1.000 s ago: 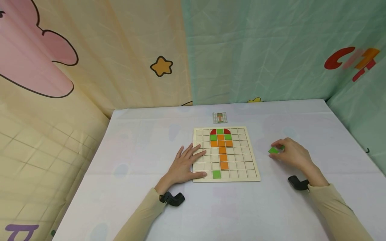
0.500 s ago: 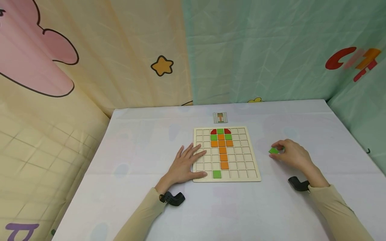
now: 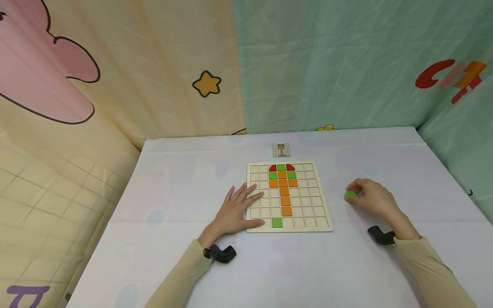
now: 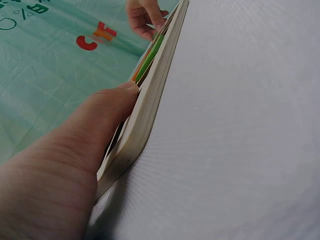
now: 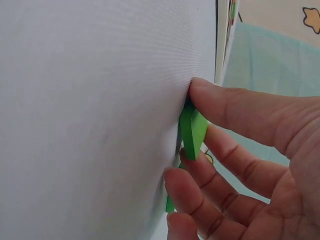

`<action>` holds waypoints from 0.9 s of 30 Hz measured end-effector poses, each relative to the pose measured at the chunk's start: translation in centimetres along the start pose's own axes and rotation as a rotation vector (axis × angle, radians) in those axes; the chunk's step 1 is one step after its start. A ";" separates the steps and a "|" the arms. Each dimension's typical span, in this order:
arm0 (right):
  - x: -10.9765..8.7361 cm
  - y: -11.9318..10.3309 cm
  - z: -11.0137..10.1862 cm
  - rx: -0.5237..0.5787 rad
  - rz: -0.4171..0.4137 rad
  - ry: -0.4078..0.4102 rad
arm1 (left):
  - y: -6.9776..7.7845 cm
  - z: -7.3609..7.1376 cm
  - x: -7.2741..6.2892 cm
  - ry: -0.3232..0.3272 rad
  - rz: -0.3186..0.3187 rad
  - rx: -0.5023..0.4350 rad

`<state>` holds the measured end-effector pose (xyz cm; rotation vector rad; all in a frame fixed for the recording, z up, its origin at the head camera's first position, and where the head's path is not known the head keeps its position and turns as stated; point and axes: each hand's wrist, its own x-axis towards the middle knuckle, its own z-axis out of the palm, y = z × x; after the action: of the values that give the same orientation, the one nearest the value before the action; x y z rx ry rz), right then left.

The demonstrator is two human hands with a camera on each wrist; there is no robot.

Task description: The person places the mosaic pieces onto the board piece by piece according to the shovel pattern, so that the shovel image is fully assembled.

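Note:
My left hand (image 3: 232,215) rests spread over the left edge of a wooden grid board (image 3: 308,207), its thumb lying on the near left corner. Set into the board are orange tiles (image 3: 284,192) in a T-like column, green squares (image 3: 277,222) and two red rounded pieces (image 3: 273,168). To the right of the board, my right hand (image 3: 372,197) pinches a green tile (image 5: 194,131) between thumb and fingers, low at the white cloth. Behind it, a second green piece (image 5: 170,203) shows partly under the other fingertips; its full shape is hidden.
A small pattern card (image 3: 281,150) lies just beyond the board's far edge. White cloth covers the table (image 3: 185,192). Printed curtains (image 3: 327,68) hang behind and at both sides. Each wrist wears a black camera mount (image 3: 220,254).
The green tile at my right fingertips has turned and shifted very slightly to the right. My left hand and the board stay where they were.

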<state>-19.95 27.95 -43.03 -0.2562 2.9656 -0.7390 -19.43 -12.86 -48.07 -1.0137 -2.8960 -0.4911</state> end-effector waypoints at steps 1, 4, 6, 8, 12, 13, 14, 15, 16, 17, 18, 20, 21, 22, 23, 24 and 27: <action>0.0 0.0 0.0 0.003 -0.003 0.001 | 0.0 0.0 0.0 -0.003 -0.002 0.000; 0.0 -0.1 0.0 0.008 -0.007 0.001 | 0.0 0.0 0.0 -0.004 -0.001 -0.001; -0.1 0.0 0.0 0.010 -0.006 -0.002 | 0.0 0.0 0.0 -0.001 0.002 -0.002; -0.2 0.0 0.0 0.010 -0.001 -0.006 | 0.0 0.0 0.0 0.001 0.004 -0.001; -0.2 0.1 -0.1 0.007 0.012 -0.014 | -0.1 0.0 0.0 -0.003 0.000 0.008; -0.2 0.1 -0.1 0.007 0.015 -0.014 | -0.1 0.0 0.0 -0.003 0.000 0.008; -0.2 0.0 -0.1 0.005 0.017 -0.014 | -0.1 0.0 0.0 -0.004 -0.001 0.010; -0.2 0.0 -0.1 0.005 0.017 -0.014 | -0.1 0.0 0.0 -0.004 -0.001 0.010; -0.2 0.0 -0.1 0.006 0.017 -0.012 | -0.1 0.0 0.0 0.000 0.001 0.008; -0.2 -0.1 -0.2 0.006 0.017 -0.010 | -0.1 0.0 0.0 -0.001 0.000 0.008; -0.3 -0.1 -0.2 0.007 0.016 -0.007 | -0.1 0.0 0.0 0.002 0.002 0.005; -0.3 -0.2 -0.2 0.009 0.012 0.001 | -0.1 0.0 0.0 0.007 0.006 0.002; -0.3 -0.3 -0.2 0.012 0.008 0.006 | -0.1 0.0 0.0 0.009 0.007 0.000; -0.4 -0.4 -0.2 0.016 0.006 0.012 | -0.1 0.0 0.0 0.011 0.009 -0.003; -0.4 -0.5 -0.1 0.021 0.003 0.017 | -0.1 0.0 0.0 0.010 0.008 -0.003; -0.4 -0.6 0.0 0.028 -0.003 0.023 | -0.1 0.0 0.0 0.009 0.008 -0.003; -0.5 -1.2 0.3 0.055 -0.028 0.043 | -0.1 0.1 0.0 0.006 0.005 -0.002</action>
<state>-19.30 26.90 -42.69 -0.2819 2.9820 -0.8386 -19.49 -12.88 -48.15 -1.0176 -2.8873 -0.4960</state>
